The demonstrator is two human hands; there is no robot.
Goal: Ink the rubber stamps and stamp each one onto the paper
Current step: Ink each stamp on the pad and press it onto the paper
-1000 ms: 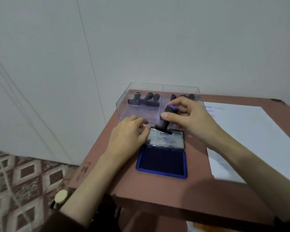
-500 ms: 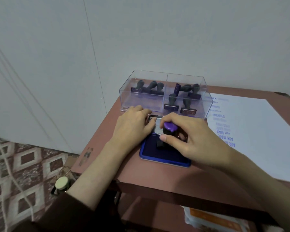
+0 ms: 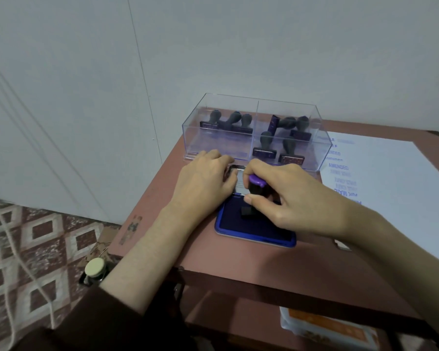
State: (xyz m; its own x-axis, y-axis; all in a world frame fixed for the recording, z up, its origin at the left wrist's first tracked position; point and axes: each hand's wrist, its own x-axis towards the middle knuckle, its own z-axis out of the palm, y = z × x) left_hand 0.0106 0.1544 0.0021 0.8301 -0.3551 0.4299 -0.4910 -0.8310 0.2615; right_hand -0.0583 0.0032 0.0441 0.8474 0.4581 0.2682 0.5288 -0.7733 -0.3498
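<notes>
A rubber stamp [image 3: 254,191] with a dark handle and purple cap stands upright on the blue ink pad [image 3: 254,230], its base pressed on the dark pad surface. My right hand [image 3: 289,198] is shut on the stamp's handle from the right. My left hand [image 3: 203,183] lies flat on the pad's opened lid [image 3: 235,178], fingers spread. A clear two-compartment box [image 3: 254,133] behind the pad holds several more stamps. White paper [image 3: 390,178] to the right bears blue stamped words along its left edge.
The small reddish-brown table [image 3: 238,259] ends just in front of the pad and drops off at the left. A white wall stands close behind the box. Below are a patterned floor, white cords at the left, a small capped bottle [image 3: 94,267] and an orange-white packet [image 3: 327,328].
My right hand carried the stamp from above the lid down onto the ink pad, where it now stands pressed. The left hand stayed on the lid. The camera view shifted slightly.
</notes>
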